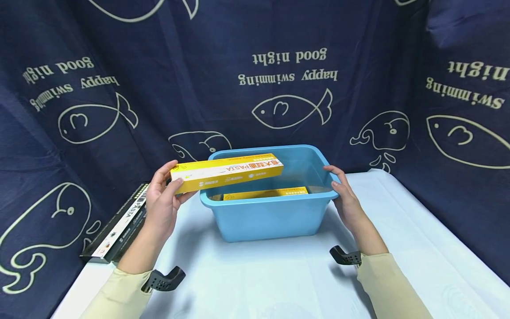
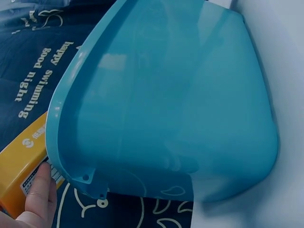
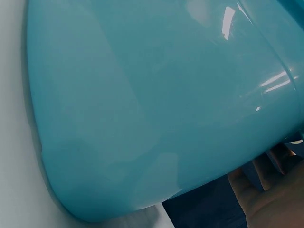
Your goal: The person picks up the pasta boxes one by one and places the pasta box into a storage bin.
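Observation:
My left hand point(image 1: 162, 199) holds one end of a yellow pasta box point(image 1: 227, 173), fingers behind it and thumb on the near side. The box slants over the left part of a blue plastic tub point(image 1: 271, 219), its far end above the opening. In the left wrist view, the fingers lie on the pasta box point(image 2: 21, 166) close beside the tub's rim point(image 2: 53, 123). My right hand point(image 1: 348, 201) grips the right rim of the tub, thumb over the edge. Inside the tub lies a second yellow box point(image 1: 264, 194), partly hidden by the front wall.
Black pasta boxes point(image 1: 119, 226) lie at the left of the white-covered table point(image 1: 255, 279), partly behind my left forearm. A dark blue curtain point(image 1: 223, 53) with fish and whale drawings hangs behind the table and along both sides. Each wrist carries a black camera mount point(image 1: 165, 280).

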Available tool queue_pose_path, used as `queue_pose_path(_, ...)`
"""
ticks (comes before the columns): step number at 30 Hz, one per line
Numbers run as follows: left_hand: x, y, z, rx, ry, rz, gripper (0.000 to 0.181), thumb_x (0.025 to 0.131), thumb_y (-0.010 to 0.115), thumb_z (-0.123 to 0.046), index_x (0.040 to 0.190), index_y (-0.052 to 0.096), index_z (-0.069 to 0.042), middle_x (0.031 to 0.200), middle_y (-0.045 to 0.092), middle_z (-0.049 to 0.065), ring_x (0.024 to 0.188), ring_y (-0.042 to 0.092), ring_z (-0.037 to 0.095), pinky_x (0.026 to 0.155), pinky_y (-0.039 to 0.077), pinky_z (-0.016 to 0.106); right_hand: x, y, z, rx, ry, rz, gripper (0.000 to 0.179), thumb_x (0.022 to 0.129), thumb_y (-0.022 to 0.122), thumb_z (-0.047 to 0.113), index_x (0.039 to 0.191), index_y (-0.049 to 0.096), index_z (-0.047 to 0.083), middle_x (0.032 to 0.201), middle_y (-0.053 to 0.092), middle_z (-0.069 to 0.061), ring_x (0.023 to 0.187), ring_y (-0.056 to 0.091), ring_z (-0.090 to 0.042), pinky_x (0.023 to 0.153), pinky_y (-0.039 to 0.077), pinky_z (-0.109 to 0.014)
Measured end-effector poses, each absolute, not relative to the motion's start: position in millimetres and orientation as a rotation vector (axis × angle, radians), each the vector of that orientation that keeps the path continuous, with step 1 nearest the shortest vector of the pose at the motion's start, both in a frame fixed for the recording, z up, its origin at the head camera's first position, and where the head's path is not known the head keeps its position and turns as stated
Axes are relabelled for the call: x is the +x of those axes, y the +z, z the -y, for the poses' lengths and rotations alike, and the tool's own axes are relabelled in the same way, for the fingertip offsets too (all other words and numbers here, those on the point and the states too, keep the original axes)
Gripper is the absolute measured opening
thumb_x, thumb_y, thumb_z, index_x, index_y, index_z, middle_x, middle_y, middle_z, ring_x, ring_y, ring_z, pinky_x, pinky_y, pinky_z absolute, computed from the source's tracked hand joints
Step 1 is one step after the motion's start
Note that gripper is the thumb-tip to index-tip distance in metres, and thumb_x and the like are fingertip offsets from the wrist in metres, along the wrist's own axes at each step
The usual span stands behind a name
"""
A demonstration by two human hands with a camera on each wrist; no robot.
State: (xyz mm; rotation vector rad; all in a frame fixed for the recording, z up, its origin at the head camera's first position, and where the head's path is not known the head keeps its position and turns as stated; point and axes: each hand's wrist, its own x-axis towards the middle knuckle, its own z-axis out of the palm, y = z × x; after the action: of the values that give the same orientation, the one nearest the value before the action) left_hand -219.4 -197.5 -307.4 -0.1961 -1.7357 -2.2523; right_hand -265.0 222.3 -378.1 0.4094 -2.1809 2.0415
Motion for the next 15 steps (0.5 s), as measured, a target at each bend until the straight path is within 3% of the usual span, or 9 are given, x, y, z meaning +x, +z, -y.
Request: queue_pose_path(15,-237.7,-298.5,192.9,-0.224,-2.217,1.915,0.043,0.100,0.048,-0.006,0.141,0.046,-0.020,0.134,0.041,-0.003,0.125,0.050,0.022,0.084,0.059,0.031,-264.8,-377.9,-223.7,0.417,2.047,2.178,0.053,0.097,0.038,0.037,0.149,0.031,0.032,0.169,0.001,-0.003,0.154,0.002,-0.042,0.115,-0.002,-0.076)
